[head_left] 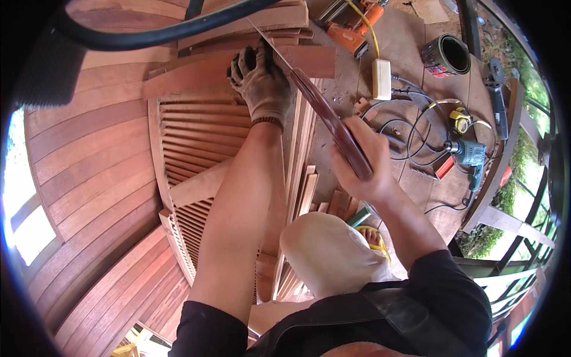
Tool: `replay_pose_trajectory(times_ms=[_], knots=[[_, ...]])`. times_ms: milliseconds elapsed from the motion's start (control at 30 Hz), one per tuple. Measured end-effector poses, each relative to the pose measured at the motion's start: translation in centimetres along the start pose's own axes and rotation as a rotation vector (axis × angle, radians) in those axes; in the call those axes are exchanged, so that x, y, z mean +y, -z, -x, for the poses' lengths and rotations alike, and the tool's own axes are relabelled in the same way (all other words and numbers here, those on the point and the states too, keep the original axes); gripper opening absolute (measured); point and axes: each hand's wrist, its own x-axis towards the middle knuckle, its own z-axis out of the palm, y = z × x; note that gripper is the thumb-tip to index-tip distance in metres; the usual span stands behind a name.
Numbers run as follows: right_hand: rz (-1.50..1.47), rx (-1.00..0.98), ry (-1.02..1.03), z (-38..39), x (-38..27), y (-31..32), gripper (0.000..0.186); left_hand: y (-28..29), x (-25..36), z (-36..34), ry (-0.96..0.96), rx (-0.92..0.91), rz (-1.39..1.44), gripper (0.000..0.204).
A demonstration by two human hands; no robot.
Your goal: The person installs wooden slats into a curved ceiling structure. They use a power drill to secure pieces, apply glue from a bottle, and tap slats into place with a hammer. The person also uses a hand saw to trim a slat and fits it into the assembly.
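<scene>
My left hand [262,86], in a worn grey-brown work glove, presses on a reddish wooden board [196,76], its fingers bent over the wood. That board lies across the top of a slatted wooden panel [202,128]. In my bare right hand [364,159] is a handsaw [324,113], gripped by its dark brown handle. The thin blade appears almost edge-on and runs up and left, close beside the gloved hand. Whether its teeth touch the wood I cannot tell. Beyond the board, several wooden strips [250,21] are stacked.
A black hose [160,37] arcs across the upper left. To the right lie an orange power tool [351,35], a white socket block [381,79], a paint tin [445,55], an angle grinder [497,95], a tape measure [460,120], a green drill [470,153] and tangled cords.
</scene>
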Motion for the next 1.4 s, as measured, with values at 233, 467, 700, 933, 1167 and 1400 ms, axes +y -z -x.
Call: replay_pose_trajectory(times_ms=[233, 467, 700, 933, 1167, 1400], knots=[[0.039, 0.091, 0.1, 1.2, 1.8, 0.7, 0.022, 0.5, 0.4, 0.5, 0.019, -0.031, -0.009, 0.053], [0.379, 0.384, 0.291, 3.9, 2.2, 1.2, 0.023, -0.7, -0.2, 0.1, 0.035, 0.051, -0.025, 0.06], [0.613, 0.268, 0.413, 9.3, 8.2, 3.1, 0.023, 0.4, -3.0, 0.6, 0.001, -0.056, 0.164, 0.083], [0.811, 0.026, 0.403, 12.8, 16.1, 3.6, 0.023, 9.0, 1.5, 8.6, 0.226, -0.307, -0.058, 0.066], [1.013, -0.258, 0.255, 13.6, 20.3, 1.1, 0.03, 13.9, -2.5, 8.8, 0.382, -0.135, 0.444, 0.029], [0.447, -0.259, 0.245, 12.7, 6.5, -5.1, 0.038, 22.3, -5.4, 16.2, 0.558, 0.329, 0.914, 0.015]])
